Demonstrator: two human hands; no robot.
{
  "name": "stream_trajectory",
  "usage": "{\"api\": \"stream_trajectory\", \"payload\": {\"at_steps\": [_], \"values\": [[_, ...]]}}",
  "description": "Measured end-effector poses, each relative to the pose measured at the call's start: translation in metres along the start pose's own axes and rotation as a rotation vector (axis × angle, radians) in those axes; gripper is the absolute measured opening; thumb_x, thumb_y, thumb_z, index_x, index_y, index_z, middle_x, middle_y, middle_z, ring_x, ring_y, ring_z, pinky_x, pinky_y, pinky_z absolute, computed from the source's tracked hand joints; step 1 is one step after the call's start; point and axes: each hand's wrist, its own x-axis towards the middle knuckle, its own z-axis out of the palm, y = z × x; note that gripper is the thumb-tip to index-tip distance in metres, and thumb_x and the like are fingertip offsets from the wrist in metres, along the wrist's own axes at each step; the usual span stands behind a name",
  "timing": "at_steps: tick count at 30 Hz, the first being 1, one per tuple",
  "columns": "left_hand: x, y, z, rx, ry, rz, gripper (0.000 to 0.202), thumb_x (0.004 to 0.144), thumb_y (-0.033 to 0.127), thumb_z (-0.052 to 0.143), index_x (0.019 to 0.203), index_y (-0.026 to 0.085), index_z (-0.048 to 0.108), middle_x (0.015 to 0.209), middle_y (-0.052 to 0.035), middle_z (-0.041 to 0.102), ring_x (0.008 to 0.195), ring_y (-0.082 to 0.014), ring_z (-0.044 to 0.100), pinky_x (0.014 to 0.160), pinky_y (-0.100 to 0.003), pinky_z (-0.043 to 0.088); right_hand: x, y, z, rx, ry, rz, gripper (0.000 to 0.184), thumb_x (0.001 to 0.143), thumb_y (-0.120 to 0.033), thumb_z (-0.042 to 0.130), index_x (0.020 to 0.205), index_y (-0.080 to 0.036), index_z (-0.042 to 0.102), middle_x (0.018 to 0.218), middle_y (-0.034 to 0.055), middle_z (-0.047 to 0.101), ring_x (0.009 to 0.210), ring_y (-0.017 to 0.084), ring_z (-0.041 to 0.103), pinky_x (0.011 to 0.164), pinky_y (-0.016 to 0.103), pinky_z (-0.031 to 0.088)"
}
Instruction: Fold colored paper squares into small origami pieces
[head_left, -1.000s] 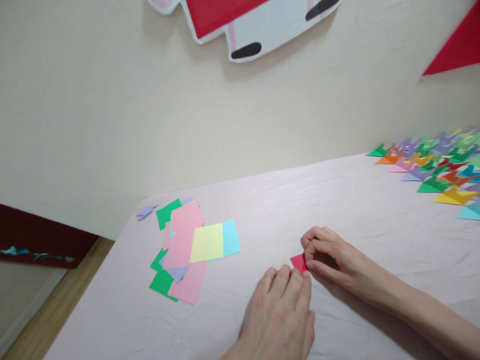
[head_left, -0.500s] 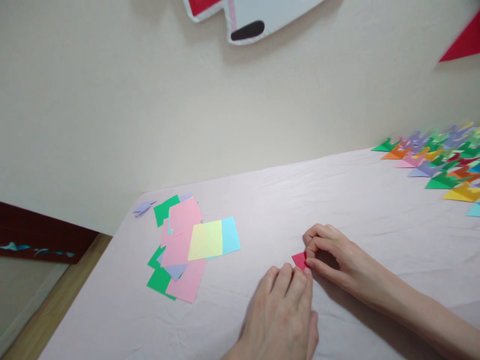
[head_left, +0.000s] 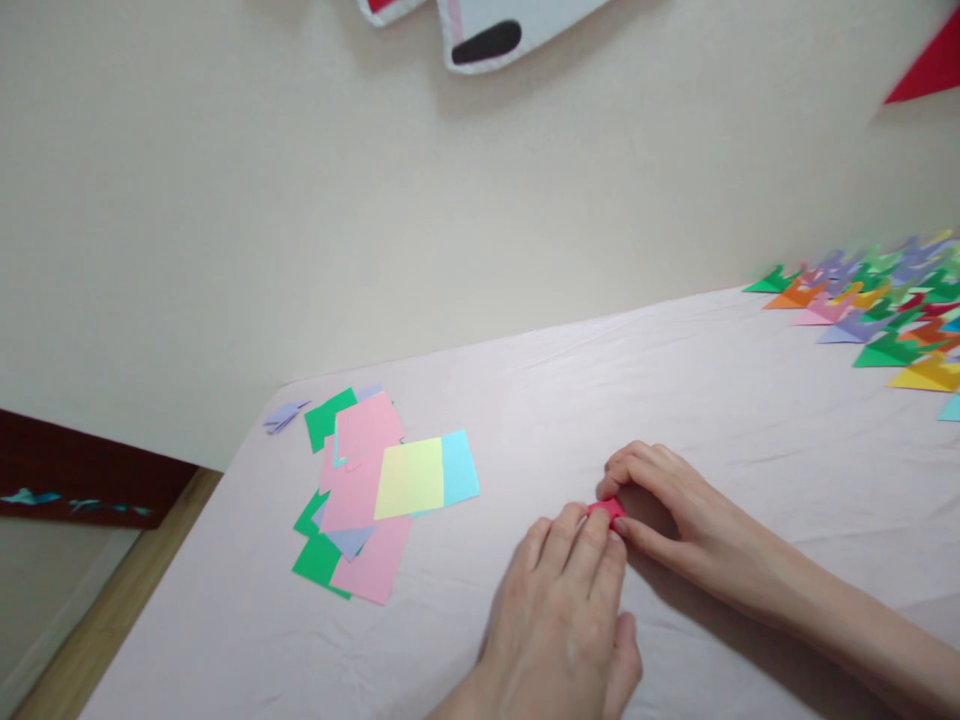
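Note:
A small piece of red folded paper [head_left: 604,507] lies on the cloth-covered table, mostly hidden by my fingers. My left hand [head_left: 559,600] is palm down with its fingers close together, and the fingertips press the paper against the cloth. From the right, my right hand [head_left: 660,505] grips the paper's edge between curled fingers and thumb. The two hands nearly meet at the paper. How the paper is folded under the fingertips cannot be made out.
Overlapping pink, green, yellow and blue paper sheets [head_left: 367,470] lie to the left. Behind them is a small lilac folded paper [head_left: 285,416]. Rows of colourful folded paper figures [head_left: 889,348] stand at the far right by the wall [head_left: 375,220].
My left fingertips have moved slightly up over the red paper. My right fingers have opened a little around it, and the paper's shape has changed, with its left corner now covered.

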Motion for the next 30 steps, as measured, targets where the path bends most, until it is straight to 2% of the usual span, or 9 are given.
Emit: {"api": "stream_trajectory", "payload": {"at_steps": [4,8,12,15,18,21,24,27,30], "values": [[0.000,-0.002,0.000,-0.021,-0.021,-0.006,0.047,0.093,0.033,0.050,0.134,0.010,0.052,0.144,-0.0097,0.051,0.131,-0.0276,0.043,0.107,-0.042,0.039,0.001,0.002,0.002,0.008,-0.012,-0.006,0.006,0.086,-0.019,0.053,0.090,-0.023,0.055,0.097,0.0072,0.060,0.093,0.025,0.052,0.082,0.042,0.044],[0.001,-0.002,-0.002,-0.033,-0.090,-0.013,0.048,0.094,0.033,0.047,0.136,0.011,0.050,0.147,-0.0099,0.048,0.133,-0.0283,0.042,0.109,-0.043,0.038,0.002,0.005,-0.001,0.033,-0.030,-0.024,0.011,0.088,-0.015,0.047,0.092,-0.023,0.054,0.097,0.0076,0.060,0.093,0.025,0.052,0.082,0.042,0.044],[0.000,-0.002,-0.003,-0.044,-0.146,-0.019,0.051,0.094,0.033,0.046,0.140,0.012,0.046,0.154,-0.0075,0.039,0.143,-0.0269,0.030,0.113,-0.043,0.032,0.001,0.006,-0.005,0.118,-0.032,0.002,0.016,0.089,-0.013,0.042,0.095,-0.023,0.053,0.097,0.0065,0.060,0.093,0.023,0.054,0.083,0.040,0.045],[-0.001,-0.003,-0.002,-0.043,-0.161,-0.027,0.058,0.092,0.031,0.047,0.146,0.012,0.037,0.160,-0.0077,0.027,0.148,-0.0251,0.017,0.118,-0.043,0.024,0.001,0.005,-0.006,0.143,-0.041,0.019,0.013,0.087,-0.018,0.049,0.098,-0.023,0.053,0.101,0.0062,0.060,0.096,0.023,0.055,0.085,0.040,0.045],[-0.001,-0.002,-0.002,-0.055,-0.180,-0.034,0.060,0.093,0.032,0.048,0.147,0.011,0.035,0.161,-0.0098,0.022,0.149,-0.0249,0.014,0.119,-0.044,0.020,0.002,0.007,-0.004,0.105,-0.009,-0.020,0.016,0.082,-0.014,0.049,0.095,-0.022,0.054,0.099,0.0066,0.060,0.095,0.024,0.055,0.085,0.041,0.045],[0.000,0.002,-0.004,-0.069,-0.151,-0.049,0.053,0.094,0.037,0.048,0.141,0.014,0.042,0.158,-0.0108,0.030,0.146,-0.0262,0.023,0.118,-0.044,0.022,0.004,0.010,-0.002,0.177,0.086,0.000,0.020,0.080,-0.012,0.041,0.093,-0.022,0.053,0.091,0.0057,0.060,0.087,0.022,0.057,0.080,0.039,0.047],[0.005,0.013,-0.009,-0.048,-0.120,-0.122,0.051,0.091,0.040,0.055,0.136,0.016,0.048,0.145,-0.0128,0.046,0.130,-0.0308,0.042,0.111,-0.048,0.032,0.000,0.008,-0.003,0.150,0.148,0.059,0.014,0.082,-0.016,0.042,0.089,-0.022,0.053,0.087,0.0041,0.060,0.082,0.021,0.057,0.078,0.038,0.046],[0.012,0.023,-0.015,-0.011,-0.146,-0.218,0.048,0.088,0.039,0.062,0.130,0.018,0.052,0.124,-0.0130,0.057,0.110,-0.0322,0.051,0.098,-0.050,0.042,-0.009,0.000,-0.005,0.037,0.148,0.074,0.010,0.082,-0.018,0.046,0.082,-0.022,0.055,0.083,0.0033,0.059,0.081,0.022,0.055,0.077,0.038,0.044],[0.019,0.026,-0.018,-0.027,-0.150,-0.285,0.033,0.089,0.030,0.061,0.120,0.022,0.057,0.113,-0.0090,0.059,0.102,-0.0295,0.052,0.090,-0.047,0.045,-0.018,-0.007,-0.006,-0.046,0.118,0.046,0.012,0.083,-0.018,0.048,0.077,-0.022,0.058,0.083,0.0041,0.061,0.085,0.023,0.054,0.079,0.039,0.042]]}}
